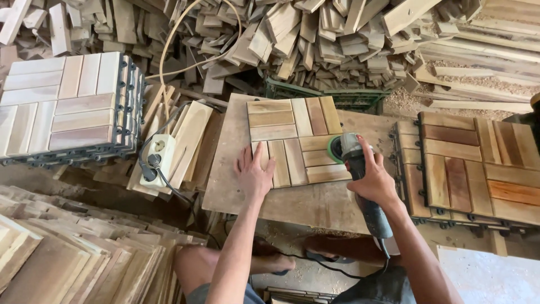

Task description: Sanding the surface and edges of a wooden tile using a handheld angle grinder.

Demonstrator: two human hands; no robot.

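Observation:
A square wooden slat tile [292, 126] lies on a plywood work board [315, 202] in front of me. My left hand [254, 174] rests flat on the tile's near left corner, fingers spread. My right hand [374, 180] grips a grey angle grinder [360, 186] by its body. The grinder's green-rimmed sanding disc [336, 149] sits against the tile's right edge. Its cable runs down between my knees.
A stack of finished tiles [67, 101] stands at the left, another stack [478, 169] at the right. A white power strip [157, 160] with cables lies left of the board. Loose wood slats [315, 39] are heaped behind, and wooden boards [84, 264] pile at lower left.

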